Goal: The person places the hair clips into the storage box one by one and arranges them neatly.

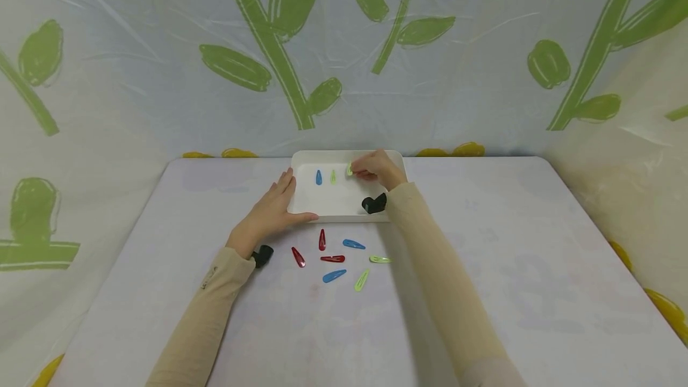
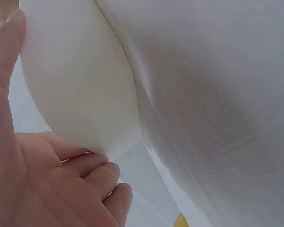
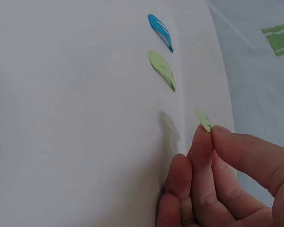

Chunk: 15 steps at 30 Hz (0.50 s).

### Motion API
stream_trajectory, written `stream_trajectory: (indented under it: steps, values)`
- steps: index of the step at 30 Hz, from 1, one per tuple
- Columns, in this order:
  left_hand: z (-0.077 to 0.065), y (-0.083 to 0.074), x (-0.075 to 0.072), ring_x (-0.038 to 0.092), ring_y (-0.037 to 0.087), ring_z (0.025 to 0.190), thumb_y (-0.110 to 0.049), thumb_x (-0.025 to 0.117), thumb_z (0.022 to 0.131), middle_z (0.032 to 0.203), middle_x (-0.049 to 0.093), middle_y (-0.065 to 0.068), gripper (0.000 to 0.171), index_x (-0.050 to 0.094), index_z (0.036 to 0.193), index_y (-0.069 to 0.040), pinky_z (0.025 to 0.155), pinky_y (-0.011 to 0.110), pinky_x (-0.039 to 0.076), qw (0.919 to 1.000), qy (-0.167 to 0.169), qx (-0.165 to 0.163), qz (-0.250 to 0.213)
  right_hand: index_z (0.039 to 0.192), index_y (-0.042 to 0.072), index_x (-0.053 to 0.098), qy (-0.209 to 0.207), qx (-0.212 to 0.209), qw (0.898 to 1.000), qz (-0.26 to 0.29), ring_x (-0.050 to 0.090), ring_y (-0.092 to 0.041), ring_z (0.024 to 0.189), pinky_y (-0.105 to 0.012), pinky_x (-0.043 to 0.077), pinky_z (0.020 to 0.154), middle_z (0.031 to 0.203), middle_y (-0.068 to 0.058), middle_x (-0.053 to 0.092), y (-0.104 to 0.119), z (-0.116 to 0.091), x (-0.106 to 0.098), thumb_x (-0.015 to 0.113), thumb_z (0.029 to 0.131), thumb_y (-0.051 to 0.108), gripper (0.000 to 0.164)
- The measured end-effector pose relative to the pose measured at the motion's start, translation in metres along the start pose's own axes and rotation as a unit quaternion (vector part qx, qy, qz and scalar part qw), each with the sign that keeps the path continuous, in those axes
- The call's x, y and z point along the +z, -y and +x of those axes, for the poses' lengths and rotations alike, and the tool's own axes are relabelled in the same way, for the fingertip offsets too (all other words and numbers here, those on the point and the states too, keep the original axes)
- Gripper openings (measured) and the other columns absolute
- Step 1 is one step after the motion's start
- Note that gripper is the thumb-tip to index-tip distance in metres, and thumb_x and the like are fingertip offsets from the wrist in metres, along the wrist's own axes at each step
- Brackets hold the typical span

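My right hand (image 1: 376, 169) pinches a light green snap hair clip (image 3: 203, 120) between thumb and index fingertip, held above the back part of the white tray (image 1: 333, 205). To its left in the tray lie another green hair clip (image 1: 333, 177) and a blue hair clip (image 1: 319, 177), side by side. My left hand (image 1: 271, 205) touches the tray's front left corner, fingers along the left wall and thumb on the front rim. In the left wrist view, the fingertips (image 2: 111, 172) rest against the tray's outer wall (image 2: 85, 80).
Several loose hair clips lie on the table in front of the tray: red (image 1: 322, 239), blue (image 1: 334, 276) and green (image 1: 362, 280). A patterned curtain (image 1: 344, 76) hangs behind the table (image 1: 510, 243). Dark wrist devices (image 1: 374, 203) show at both wrists.
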<state>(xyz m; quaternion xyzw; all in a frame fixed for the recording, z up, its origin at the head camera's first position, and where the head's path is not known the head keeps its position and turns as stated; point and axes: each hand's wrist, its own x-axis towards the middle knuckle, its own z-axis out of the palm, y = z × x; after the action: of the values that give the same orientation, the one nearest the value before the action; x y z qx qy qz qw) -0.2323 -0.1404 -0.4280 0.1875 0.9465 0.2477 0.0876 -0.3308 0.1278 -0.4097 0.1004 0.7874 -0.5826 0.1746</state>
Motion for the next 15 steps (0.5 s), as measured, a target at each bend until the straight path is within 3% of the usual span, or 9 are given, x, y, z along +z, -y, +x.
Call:
stream_trajectory:
  steps: [7,15]
  values:
    - [-0.0006,-0.0021,-0.0008,0.0,0.029,0.152,-0.064,0.069,0.083,0.166,-0.005,0.013,0.117,0.009,0.157,0.004,0.123,0.047,0.007,1.0,0.001,-0.006,-0.002,0.096,-0.003,0.072,-0.013,0.017,1.0,0.003,0.058,-0.013,0.066,-0.024,0.048,0.067,0.067,-0.001,0.063,-0.0001,0.0024,0.0051,0.077,0.083,0.002,0.014]
    - [0.0005,-0.0016,-0.0003,0.001,0.032,0.152,-0.064,0.069,0.083,0.166,-0.005,0.013,0.116,0.01,0.157,0.004,0.123,0.048,0.008,0.9999,-0.001,-0.01,0.003,0.098,-0.004,0.075,-0.028,0.016,0.999,-0.022,0.058,-0.016,0.069,-0.025,0.047,0.066,0.068,-0.001,0.064,-0.0042,0.002,0.0093,0.078,0.082,0.004,0.018]
